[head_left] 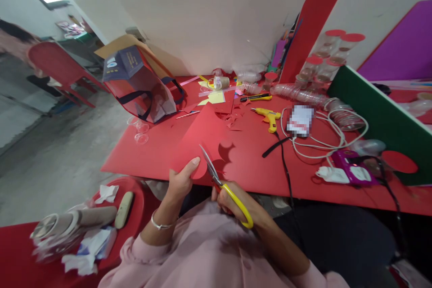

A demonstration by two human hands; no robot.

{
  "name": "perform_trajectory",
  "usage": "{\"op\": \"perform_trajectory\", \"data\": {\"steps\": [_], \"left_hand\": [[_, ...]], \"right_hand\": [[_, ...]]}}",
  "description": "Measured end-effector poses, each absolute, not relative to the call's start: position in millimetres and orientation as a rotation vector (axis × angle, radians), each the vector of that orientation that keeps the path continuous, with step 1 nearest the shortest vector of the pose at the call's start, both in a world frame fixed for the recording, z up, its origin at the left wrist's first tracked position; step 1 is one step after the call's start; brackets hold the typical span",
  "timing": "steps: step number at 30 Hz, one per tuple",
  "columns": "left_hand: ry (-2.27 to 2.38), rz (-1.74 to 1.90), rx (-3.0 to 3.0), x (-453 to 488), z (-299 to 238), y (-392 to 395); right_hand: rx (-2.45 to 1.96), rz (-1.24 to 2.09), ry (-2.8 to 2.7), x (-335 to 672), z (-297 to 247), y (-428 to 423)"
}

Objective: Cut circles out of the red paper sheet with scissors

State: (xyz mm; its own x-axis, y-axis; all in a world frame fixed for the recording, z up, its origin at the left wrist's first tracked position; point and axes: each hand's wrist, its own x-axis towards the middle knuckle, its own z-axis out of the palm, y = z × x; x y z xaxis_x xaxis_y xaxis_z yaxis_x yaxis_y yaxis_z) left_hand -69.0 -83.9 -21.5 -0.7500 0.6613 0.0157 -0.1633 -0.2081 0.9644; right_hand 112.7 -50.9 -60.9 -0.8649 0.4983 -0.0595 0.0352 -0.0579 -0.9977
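My left hand (pixel 181 179) pinches the near edge of a red paper sheet (pixel 202 137) held up over the red table (pixel 145 153), thumb on top. Yellow-handled scissors (pixel 224 184) are gripped in my right hand (pixel 236 202), their metal blades apart and cutting into the sheet just right of my left thumb. The sheet's right edge shows curved cut-outs. A silver bracelet sits on my left wrist, and both arms wear pink sleeves.
Red paper scraps (pixel 232 119), a yellow glue gun (pixel 268 117), a yellow-black cutter (pixel 256 97), white cables (pixel 324 139), a purple device (pixel 351 171) and plastic jars (pixel 320 67) lie beyond. A bag (pixel 138 83) stands left. A red stool (pixel 131 189) holds tape rolls.
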Motion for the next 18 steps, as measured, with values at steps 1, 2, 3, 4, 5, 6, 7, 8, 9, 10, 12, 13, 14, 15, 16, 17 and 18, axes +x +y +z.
{"op": "perform_trajectory", "data": {"steps": [1,2,3,4,5,6,7,8,9,10,12,13,14,15,16,17,18], "left_hand": [[1.526,1.992,0.595,-69.2,-20.9,-84.3],[1.535,1.980,0.602,-69.4,-20.3,-84.6],[1.545,1.966,0.608,-69.6,-20.0,-85.0],[1.552,1.955,0.614,-69.9,-19.8,-85.4],[1.551,1.948,0.618,-70.3,-19.9,-85.7],[1.548,1.943,0.620,-70.7,-20.2,-86.0],[1.545,1.936,0.620,-71.2,-20.7,-86.2],[1.547,1.930,0.617,-71.6,-21.1,-86.3],[1.550,1.923,0.614,-72.1,-21.5,-86.4],[1.553,1.921,0.612,-72.5,-21.8,-86.4],[1.552,1.924,0.611,-73.2,-21.4,-86.4],[1.546,1.930,0.613,-73.4,-20.8,-86.3],[1.542,1.940,0.615,-73.5,-19.9,-86.2],[1.542,1.947,0.616,-73.6,-18.7,-86.1],[1.547,1.949,0.620,-73.7,-17.4,-86.0],[1.554,1.946,0.625,-73.8,-16.1,-86.0],[1.560,1.944,0.629,-74.0,-15.1,-86.0]], "right_hand": [[-0.551,2.005,-1.908,112.2,-59.8,-50.9],[-0.536,2.013,-1.914,111.8,-59.0,-50.8],[-0.532,2.010,-1.910,111.5,-58.3,-50.7],[-0.529,2.001,-1.906,111.4,-57.7,-50.5],[-0.521,1.991,-1.903,111.4,-57.0,-50.2],[-0.512,1.984,-1.903,111.6,-56.1,-49.8],[-0.504,1.979,-1.904,111.9,-55.1,-49.4],[-0.499,1.974,-1.906,112.2,-54.1,-48.9],[-0.495,1.970,-1.908,112.5,-53.3,-48.4],[-0.493,1.965,-1.908,112.8,-52.8,-48.1],[-0.487,1.953,-1.912,113.2,-53.4,-47.9],[-0.484,1.952,-1.912,113.4,-54.6,-48.1],[-0.482,1.959,-1.908,113.5,-56.4,-48.5],[-0.483,1.973,-1.901,113.6,-58.7,-49.0],[-0.489,1.991,-1.888,113.7,-61.3,-49.6],[-0.517,2.002,-1.852,113.9,-63.9,-50.1],[-0.551,2.004,-1.809,114.1,-66.4,-50.5]]}}
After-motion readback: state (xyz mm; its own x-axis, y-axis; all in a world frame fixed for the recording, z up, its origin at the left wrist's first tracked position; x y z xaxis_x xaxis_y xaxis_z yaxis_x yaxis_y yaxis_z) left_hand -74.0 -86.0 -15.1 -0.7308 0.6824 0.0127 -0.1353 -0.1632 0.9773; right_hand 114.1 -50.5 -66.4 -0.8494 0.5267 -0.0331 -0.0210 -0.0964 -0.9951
